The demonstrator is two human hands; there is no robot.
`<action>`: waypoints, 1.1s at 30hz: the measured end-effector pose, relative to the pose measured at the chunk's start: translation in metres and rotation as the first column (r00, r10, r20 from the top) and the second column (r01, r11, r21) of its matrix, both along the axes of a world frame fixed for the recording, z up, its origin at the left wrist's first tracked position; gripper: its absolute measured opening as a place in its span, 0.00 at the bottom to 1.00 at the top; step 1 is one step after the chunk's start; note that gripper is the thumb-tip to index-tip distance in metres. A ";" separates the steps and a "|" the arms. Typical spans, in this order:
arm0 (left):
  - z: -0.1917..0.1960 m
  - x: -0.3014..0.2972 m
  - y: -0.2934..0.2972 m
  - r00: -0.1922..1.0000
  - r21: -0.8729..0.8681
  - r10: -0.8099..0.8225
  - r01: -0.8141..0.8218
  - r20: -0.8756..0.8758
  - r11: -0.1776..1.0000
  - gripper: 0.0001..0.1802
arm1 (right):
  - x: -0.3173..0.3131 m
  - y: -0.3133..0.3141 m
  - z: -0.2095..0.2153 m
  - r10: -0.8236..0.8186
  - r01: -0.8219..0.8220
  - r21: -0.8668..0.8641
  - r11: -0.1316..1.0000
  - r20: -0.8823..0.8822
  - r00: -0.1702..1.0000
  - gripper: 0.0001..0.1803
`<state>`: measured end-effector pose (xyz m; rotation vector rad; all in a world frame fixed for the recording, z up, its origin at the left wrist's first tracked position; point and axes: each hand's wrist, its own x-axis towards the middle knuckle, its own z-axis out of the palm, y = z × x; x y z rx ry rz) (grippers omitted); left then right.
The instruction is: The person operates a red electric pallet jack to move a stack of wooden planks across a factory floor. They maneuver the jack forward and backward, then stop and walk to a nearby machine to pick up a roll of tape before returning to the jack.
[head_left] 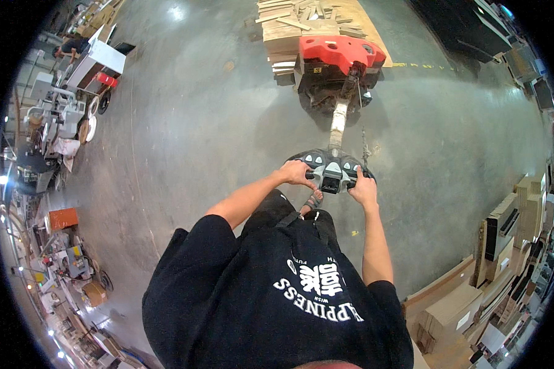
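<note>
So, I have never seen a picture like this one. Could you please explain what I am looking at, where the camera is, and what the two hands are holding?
The camera sits on a person's head and looks down through a very wide lens, so straight edges bend near the rim. You see the person's black shirt at the bottom and both bare arms reaching forward. The left hand and the right hand each grip one side of a grey control handle. A long pale shaft joins this handle to a red and black pallet truck, which carries a stack of wooden boards. All stand on a grey concrete floor. Machines line the left side, cardboard boxes the right.
</note>
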<state>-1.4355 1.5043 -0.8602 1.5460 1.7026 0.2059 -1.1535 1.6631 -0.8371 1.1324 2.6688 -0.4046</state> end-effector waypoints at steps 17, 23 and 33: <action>-0.033 -0.024 0.001 0.999 0.104 -0.052 0.051 0.000 0.993 0.51 | -0.009 -0.020 -0.040 -0.145 0.146 0.009 0.989 -0.030 0.989 0.50; -0.022 -0.026 0.005 0.996 0.005 -0.091 0.091 0.021 0.996 0.52 | -0.011 -0.018 -0.036 -0.151 0.150 -0.018 0.988 -0.051 0.987 0.50; -0.031 -0.025 0.033 0.987 0.029 -0.158 0.159 -0.020 0.987 0.53 | -0.005 -0.014 -0.020 -0.226 0.226 -0.019 0.974 -0.074 0.971 0.49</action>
